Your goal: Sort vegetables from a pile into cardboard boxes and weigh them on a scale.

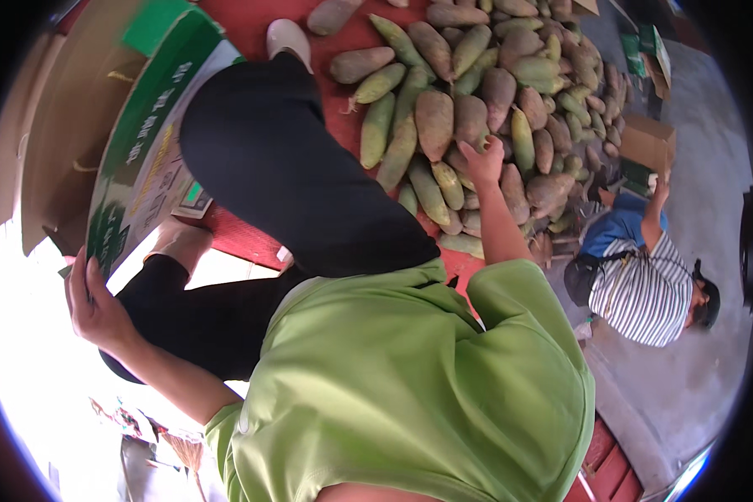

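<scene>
My left hand (94, 305) is at the lower corner of a green-and-white printed cardboard carton (134, 142), its fingers closed on the edge. The carton stands tilted beside my left leg, its brown inner side facing away from me. My right hand (484, 162) reaches forward into a big pile of long radishes, some green, some reddish-brown and coated in soil. Its thumb and fingers are bent round the near end of a reddish-brown radish (470, 115); the hand partly hides the grip. A plump brown radish (434, 124) lies just left of that hand.
The pile rests on a red surface (343, 125) and spreads to the far right. Another person in a striped shirt (640, 289) is at the right, near a brown carton (647, 142). A broom (186, 452) shows at lower left. My dark-trousered legs (268, 159) lie between carton and pile.
</scene>
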A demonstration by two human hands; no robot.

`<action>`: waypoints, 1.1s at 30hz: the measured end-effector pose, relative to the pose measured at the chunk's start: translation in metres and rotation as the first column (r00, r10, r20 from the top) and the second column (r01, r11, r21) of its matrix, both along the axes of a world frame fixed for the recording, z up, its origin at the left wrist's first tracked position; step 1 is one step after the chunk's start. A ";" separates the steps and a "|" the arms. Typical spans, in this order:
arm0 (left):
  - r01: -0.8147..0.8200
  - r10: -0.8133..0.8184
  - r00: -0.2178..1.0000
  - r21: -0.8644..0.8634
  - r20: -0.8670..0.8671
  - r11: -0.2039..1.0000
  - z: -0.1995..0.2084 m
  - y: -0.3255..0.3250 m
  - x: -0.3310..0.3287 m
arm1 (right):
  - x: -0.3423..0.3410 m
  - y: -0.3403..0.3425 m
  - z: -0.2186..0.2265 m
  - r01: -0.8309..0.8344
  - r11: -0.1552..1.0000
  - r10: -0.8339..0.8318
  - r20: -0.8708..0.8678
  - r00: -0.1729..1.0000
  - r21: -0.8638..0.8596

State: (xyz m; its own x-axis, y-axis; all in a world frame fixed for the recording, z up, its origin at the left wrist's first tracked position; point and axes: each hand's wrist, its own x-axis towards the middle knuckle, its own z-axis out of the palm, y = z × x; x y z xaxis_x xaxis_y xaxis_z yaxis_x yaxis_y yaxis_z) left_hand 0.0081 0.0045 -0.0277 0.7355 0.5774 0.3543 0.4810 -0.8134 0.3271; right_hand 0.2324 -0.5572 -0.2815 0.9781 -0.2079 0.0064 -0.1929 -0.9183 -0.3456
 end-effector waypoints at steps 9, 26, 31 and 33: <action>0.134 -0.133 0.991 0.090 -0.017 0.987 0.011 -0.027 0.021 | 0.022 -0.012 -0.019 0.255 0.883 -0.184 -0.211 0.960 0.393; 0.215 -0.213 0.977 0.176 -0.035 0.961 0.019 -0.024 0.013 | 0.093 0.227 0.239 -0.149 0.376 0.499 -0.064 0.864 0.915; 0.206 -0.202 0.978 0.175 -0.043 0.963 0.020 -0.025 0.015 | 0.104 0.336 0.311 -0.432 0.216 0.779 0.112 0.616 0.875; 0.195 -0.192 0.981 0.167 -0.035 0.966 0.020 -0.025 0.013 | 0.092 0.383 0.323 -0.533 0.164 0.875 0.127 0.467 0.830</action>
State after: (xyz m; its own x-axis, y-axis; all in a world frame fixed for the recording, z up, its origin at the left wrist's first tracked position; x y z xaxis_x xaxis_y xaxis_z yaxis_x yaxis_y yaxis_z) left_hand 0.0215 -0.0204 -0.0080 0.8346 0.3565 0.4200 0.3136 -0.9342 0.1699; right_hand 0.3243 -0.1738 0.0413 0.5721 0.8190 -0.0449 0.1558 -0.1623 -0.9744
